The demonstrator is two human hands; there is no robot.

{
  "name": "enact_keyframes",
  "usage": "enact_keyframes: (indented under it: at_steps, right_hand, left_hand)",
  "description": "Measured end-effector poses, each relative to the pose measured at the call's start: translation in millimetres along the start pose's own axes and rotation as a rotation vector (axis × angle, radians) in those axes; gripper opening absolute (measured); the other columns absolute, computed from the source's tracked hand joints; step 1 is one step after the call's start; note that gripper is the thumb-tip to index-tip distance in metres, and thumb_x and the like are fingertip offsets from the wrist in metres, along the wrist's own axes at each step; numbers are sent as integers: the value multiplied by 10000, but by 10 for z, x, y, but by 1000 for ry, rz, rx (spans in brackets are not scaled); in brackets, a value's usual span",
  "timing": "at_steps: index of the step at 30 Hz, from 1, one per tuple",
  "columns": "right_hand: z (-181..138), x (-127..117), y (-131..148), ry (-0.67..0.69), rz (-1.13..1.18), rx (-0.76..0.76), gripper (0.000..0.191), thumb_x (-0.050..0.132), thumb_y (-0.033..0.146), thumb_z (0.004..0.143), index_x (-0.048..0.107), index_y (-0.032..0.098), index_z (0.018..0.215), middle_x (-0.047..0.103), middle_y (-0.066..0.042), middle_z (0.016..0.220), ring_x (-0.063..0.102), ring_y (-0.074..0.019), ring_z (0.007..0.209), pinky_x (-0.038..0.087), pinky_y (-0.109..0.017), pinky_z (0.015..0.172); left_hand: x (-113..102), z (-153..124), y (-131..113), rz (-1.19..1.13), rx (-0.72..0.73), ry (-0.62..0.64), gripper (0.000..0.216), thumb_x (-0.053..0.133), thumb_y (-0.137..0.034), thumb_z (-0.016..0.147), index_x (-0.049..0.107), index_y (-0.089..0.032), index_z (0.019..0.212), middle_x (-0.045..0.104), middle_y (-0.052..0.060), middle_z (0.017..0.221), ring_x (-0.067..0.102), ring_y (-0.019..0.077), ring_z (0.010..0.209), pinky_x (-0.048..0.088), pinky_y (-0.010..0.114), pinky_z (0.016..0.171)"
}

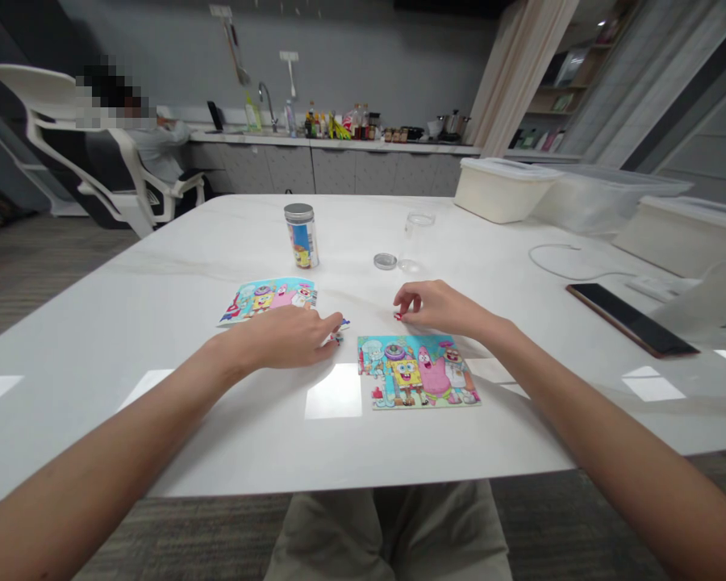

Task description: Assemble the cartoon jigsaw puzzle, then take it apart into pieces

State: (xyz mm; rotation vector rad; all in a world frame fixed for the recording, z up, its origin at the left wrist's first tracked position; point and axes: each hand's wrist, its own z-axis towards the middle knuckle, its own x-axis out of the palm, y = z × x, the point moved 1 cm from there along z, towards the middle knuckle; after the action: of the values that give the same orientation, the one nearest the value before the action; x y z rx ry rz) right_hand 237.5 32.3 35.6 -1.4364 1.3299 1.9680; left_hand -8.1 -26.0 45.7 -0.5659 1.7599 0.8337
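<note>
A jigsaw puzzle (427,373) with bright cartoon figures lies on the white table, mostly joined, with gaps along its left side. My right hand (436,308) is just above its far edge, thumb and fingers pinching a small red-and-white puzzle piece (398,316). To the left, my left hand (294,335) rests low over the table with thumb and index finger apart around a few loose puzzle pieces (339,332). It partly covers a printed picture sheet (266,297) showing the same figures.
Behind the sheet stands a lidded jar (301,238) with a cartoon label. A clear open jar (419,242) and its metal lid (385,261) are farther back. A phone (630,319), a white cable (572,248) and storage boxes (505,190) occupy the right. A person (160,149) sits beyond the table.
</note>
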Motion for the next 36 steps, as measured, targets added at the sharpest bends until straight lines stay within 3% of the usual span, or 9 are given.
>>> enact_keyframes:
  at_steps: [19,25,28,31,36]
  right_hand:
    - [8,18,10,242,240,-13,189,618,166,726,700,181,896,716,-41,855,604,-153,744,463,-280,674]
    - [-7,13,52,159,120,-59,139,613,208,737,715,197,831,683,-29,769,585,-154,704,447,-284,650]
    - [-10,23,82,83,65,-96,115,622,207,726,716,199,792,674,-48,852,587,-155,719,460,-296,679]
    - [-17,25,131,43,149,-68,90,619,208,738,698,190,777,687,-57,867,609,-155,731,476,-300,694]
    - [-81,69,296,296,514,-24,135,675,294,746,662,174,806,695,-29,716,645,-147,673,503,-277,634]
  left_hand:
    - [-39,-31,-26,-24,0,-18,318,378,-338,931,579,-148,1090,629,93,725,519,143,483,312,265,483]
    - [-43,-34,-30,-2,7,-1,341,356,-336,942,577,-142,1115,647,116,763,539,160,496,315,272,490]
    - [-32,-32,-19,-19,-1,-6,333,374,-334,937,577,-145,1120,647,109,760,543,156,501,329,266,500]
    - [-16,-30,1,-28,18,-34,324,387,-336,931,577,-151,1118,634,90,717,525,148,474,316,266,487]
    - [-65,-61,-17,-17,111,-142,272,433,-311,916,606,-179,1079,606,49,608,522,164,478,285,276,484]
